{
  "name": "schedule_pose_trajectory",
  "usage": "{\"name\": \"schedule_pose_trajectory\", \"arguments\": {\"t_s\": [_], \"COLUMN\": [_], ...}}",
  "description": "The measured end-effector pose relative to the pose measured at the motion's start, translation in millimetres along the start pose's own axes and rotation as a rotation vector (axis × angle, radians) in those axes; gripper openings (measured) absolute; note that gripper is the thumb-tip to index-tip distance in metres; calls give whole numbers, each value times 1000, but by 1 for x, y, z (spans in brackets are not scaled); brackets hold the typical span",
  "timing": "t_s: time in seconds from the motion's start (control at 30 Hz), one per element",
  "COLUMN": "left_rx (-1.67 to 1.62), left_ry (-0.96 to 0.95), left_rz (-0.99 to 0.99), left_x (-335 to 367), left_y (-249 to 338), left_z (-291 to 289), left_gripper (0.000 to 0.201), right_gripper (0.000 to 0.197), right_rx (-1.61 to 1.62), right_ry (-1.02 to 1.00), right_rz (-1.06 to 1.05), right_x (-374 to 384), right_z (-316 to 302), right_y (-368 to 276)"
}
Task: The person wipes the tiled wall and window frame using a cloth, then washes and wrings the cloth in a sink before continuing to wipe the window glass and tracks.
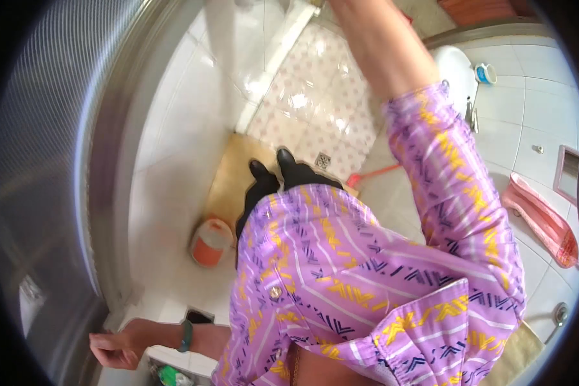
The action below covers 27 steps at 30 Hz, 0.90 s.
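My left hand (114, 349) is low at the left, beside a metal door frame (109, 161). Its fingers are curled in with nothing visible in them. A green band (186, 336) circles that wrist. My right arm, in a purple patterned sleeve (457, 186), reaches up past the top edge, so my right hand is out of sight. Below me, my black-clad feet (278, 172) stand on a yellowish mat (235, 177) on the wet tiled floor.
An orange bucket (211, 244) sits by the mat's left corner. A floor drain (323, 160) and a red-handled brush (374, 173) lie just beyond my feet. On the right are a white basin (458, 71), a small blue cup (486, 73) and a pink cloth (542, 223).
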<state>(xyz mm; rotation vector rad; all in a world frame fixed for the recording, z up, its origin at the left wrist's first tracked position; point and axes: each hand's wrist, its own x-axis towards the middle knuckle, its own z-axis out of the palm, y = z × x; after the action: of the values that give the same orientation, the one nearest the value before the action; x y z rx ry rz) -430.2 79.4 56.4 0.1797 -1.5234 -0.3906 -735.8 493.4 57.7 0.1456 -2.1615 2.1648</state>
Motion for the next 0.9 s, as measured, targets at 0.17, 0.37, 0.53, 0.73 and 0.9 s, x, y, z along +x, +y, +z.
{"name": "schedule_pose_trajectory", "arguments": {"t_s": [0.17,0.37,0.53,0.73,0.9], "left_rx": [-182,-728,-972,-1004,-988], "left_ry": [-419,-784,-957,-893,-677], "left_rz": [181,-63,0,61,102], "left_x": [-31,-100,-132,-198,-279], "left_y": [39,122,177,229,278], "left_z": [31,89,135,191,263], "left_gripper": [15,9,7,10,12], "right_gripper": [37,39,37,30,30], "right_rx": [21,56,49,443,300], "right_ry": [125,-38,-64,-40,-7], "right_rz": [-30,33,-37,-194,-200], "right_x": [-10,-32,-19,-12,-1], "right_z": [15,3,-31,-133,-233], "right_y": [21,-4,29,61,98]}}
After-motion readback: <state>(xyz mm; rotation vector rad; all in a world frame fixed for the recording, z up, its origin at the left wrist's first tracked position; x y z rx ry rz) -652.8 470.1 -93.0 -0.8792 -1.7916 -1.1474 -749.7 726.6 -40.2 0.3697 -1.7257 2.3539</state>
